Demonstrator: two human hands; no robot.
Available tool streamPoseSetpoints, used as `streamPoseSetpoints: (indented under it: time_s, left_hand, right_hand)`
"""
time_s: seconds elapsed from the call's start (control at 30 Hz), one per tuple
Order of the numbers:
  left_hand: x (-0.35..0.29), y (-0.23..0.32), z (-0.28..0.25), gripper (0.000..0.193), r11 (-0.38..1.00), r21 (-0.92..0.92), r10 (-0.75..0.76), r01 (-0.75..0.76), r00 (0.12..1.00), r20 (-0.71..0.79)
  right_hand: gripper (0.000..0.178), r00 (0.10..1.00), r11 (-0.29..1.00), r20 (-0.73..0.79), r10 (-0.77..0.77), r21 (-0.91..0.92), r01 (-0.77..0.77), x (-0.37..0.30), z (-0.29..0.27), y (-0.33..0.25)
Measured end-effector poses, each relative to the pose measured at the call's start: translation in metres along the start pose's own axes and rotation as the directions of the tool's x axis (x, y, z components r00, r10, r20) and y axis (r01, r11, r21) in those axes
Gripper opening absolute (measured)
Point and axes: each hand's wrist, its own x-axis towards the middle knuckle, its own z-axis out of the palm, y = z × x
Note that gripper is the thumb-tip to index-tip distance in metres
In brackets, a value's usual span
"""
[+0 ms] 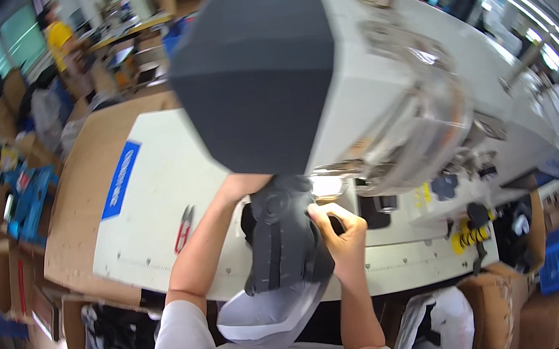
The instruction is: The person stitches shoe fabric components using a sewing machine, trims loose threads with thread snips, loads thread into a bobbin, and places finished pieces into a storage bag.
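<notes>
A black, padded-looking piece (279, 247) with a round raised spot near its top stands in front of me, under the machine head. My left hand (248, 182) reaches to its upper left side, its fingers hidden behind the machine's dark grey end cover (253, 70). My right hand (340, 229) is at the piece's right edge, thumb and fingers curled together in a pinch on it. A bright lamp (328, 185) glows just above the right hand. Below the piece, a smooth grey and white rounded shape (272, 316) lies against my front; its kind is unclear.
The white machine body (375, 37) extends right, with a shiny metal part (424, 124) beside the work. Red-handled snips (184, 230) lie on the white tabletop (156, 171). Yellow coiled tubing (468, 236) sits right. Cardboard boxes (498, 308) surround the table; a person (64, 48) stands far left.
</notes>
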Motion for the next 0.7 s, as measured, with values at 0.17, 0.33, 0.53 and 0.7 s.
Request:
streamPoseSetpoints:
  time_s: [0.17, 0.33, 0.53, 0.7]
  left_hand:
    - [-0.035, 0.037, -0.042, 0.018, 0.972, 0.009, -0.235, 0.235, 0.972, 0.015]
    - [-0.108, 0.060, -0.171, 0.028, 0.933, -0.126, -0.292, 0.336, 0.507, -0.811]
    - [-0.185, -0.002, -0.216, 0.025, 0.978, -0.004, -0.057, 0.206, 0.255, -0.965]
    - [-0.228, -0.074, -0.165, 0.021, 0.799, 0.040, -0.280, 0.600, 0.430, -0.858]
  right_hand:
    - [0.016, 0.948, 0.990, 0.302, 0.102, 0.066, -0.128, -0.022, -0.004, 0.017]
    - [0.039, 0.970, 0.989, -0.211, -0.120, 0.060, 0.136, -0.004, -0.036, 0.018]
    - [0.041, 0.986, 0.998, 0.164, 0.013, 0.060, -0.023, 0.044, -0.022, 0.038]
    - [0.058, 0.999, 0.808, 0.026, -0.023, 0.589, 0.003, 0.036, -0.056, 0.066]
